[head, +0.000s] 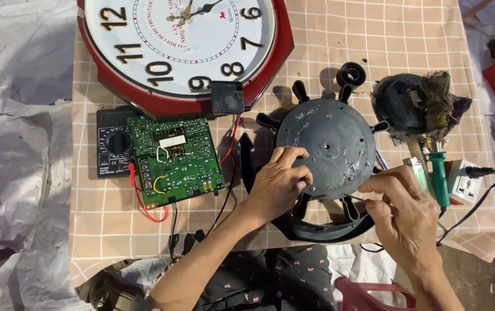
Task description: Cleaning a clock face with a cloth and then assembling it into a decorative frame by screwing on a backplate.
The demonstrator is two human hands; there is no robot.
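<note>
Dark grey round disc [327,147] sits near the front edge of the table, on the checked cloth [103,213], right of centre. Its flat side faces up, scuffed with pale marks, with a small hole in the middle. Stubby arms stick out around its rim, and a black curved frame [316,229] lies under it.

Left hand [276,184] rests on the disc's lower left edge, fingers curled over the rim and touching it; looks like a steadying hold, not a full clamp.

Right hand [403,210] is at the disc's lower right edge. Thumb and fingertips are pinched together on a thin dark wire or rod [354,197] that runs toward the underside of the disc. Can't tell exactly what that thin piece is.

Around it:
- Green circuit board [175,158] left of the disc, well apart from it, lying partly on a black multimeter [115,151]. Red and black wires [146,210] trail from it toward the table edge.
- Big wall clock [181,40] with a red frame and white face at the top, with a small black box [227,97] lying at its lower edge.
- Black round housing [400,102] upper right, with a clump of dusty fluff [440,101] on it.
- Small black ring-shaped part [351,75] just above the disc.
- Green-handled screwdriver [440,175] right of the disc, just beside the right hand.
- White socket adapter [466,184] with a black plug and cable at the far right edge.
- Red plastic stool [374,294], partly visible below the table near the person's lap.
</note>
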